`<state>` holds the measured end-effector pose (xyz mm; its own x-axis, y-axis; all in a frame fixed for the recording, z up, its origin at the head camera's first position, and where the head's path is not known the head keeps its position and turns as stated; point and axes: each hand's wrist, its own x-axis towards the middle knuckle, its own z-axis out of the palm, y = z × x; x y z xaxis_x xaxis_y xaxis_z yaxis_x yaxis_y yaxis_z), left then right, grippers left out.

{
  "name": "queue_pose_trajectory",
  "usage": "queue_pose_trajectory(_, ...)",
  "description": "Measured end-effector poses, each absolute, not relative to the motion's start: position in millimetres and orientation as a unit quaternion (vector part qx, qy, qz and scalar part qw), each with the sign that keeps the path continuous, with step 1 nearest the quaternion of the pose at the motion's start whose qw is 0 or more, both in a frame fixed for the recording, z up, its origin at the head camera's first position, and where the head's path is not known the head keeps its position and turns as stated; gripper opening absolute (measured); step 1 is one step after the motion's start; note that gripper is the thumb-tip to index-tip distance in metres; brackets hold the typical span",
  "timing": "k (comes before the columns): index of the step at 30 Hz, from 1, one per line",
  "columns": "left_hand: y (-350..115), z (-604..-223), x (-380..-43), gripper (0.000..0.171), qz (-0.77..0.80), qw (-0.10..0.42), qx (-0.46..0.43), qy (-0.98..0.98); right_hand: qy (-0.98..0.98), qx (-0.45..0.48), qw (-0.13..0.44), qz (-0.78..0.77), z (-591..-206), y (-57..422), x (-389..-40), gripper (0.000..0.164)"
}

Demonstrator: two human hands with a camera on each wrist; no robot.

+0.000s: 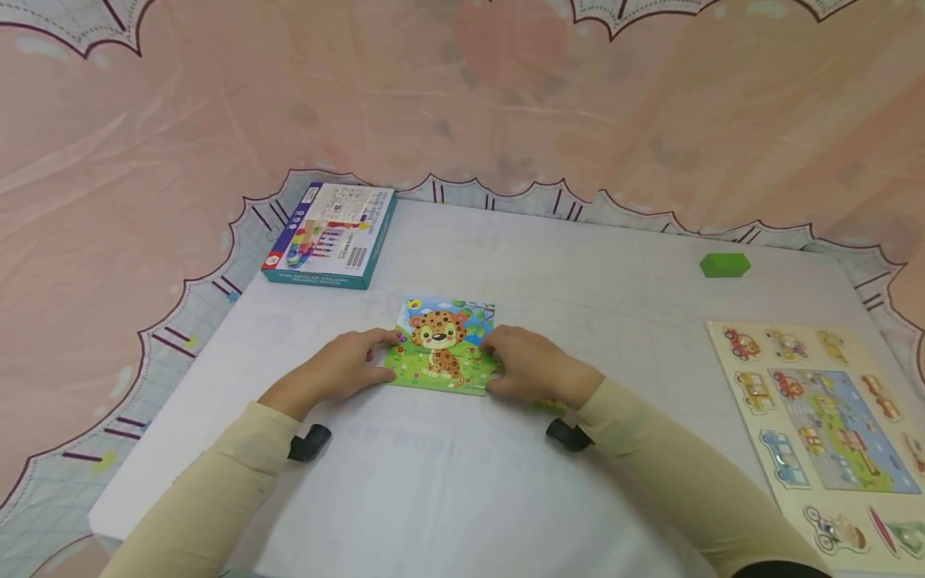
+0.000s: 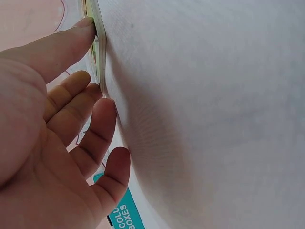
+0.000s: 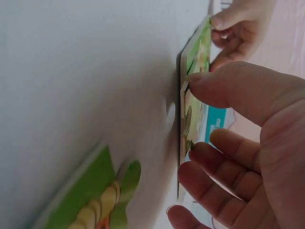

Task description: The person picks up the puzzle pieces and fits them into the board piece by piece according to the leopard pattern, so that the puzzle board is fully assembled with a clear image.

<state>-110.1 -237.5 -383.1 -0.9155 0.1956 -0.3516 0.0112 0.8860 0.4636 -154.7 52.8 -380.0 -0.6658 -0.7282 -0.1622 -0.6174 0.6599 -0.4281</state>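
Observation:
A square leopard jigsaw puzzle point(image 1: 441, 347) lies flat on the white table, in front of the person. The left hand point(image 1: 352, 365) holds its left edge, thumb at the near corner and fingertips farther up; the left wrist view shows the thumb point(image 2: 88, 31) against the thin side. From the other side, the right hand point(image 1: 535, 365) grips the right edge, its thumb point(image 3: 205, 86) on a slightly uneven puzzle edge and its fingers curved along it. Mostly hidden under the right wrist in the head view is a green puzzle part point(image 3: 88, 195) with a yellow segmented figure.
A flat teal-sided box point(image 1: 328, 237) stands at the back left of the white table point(image 1: 426, 490). On the right lie a green block point(image 1: 725, 265) and a large vehicle puzzle board point(image 1: 737, 441). A patterned cloth point(image 1: 361, 96) hangs behind the table.

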Motion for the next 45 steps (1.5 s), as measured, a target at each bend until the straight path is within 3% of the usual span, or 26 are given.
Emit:
queue_pose_trajectory(16,-238,-383,-110,0.057,0.235,0.196,0.061,0.950,0.899,-0.376,0.164,-0.157,-384,31,-154,0.047)
queue_pose_trajectory(45,-239,-382,-110,0.057,0.239,0.197,0.059,0.949,0.899,-0.379,0.154,-0.156,-384,-11,-153,0.030)
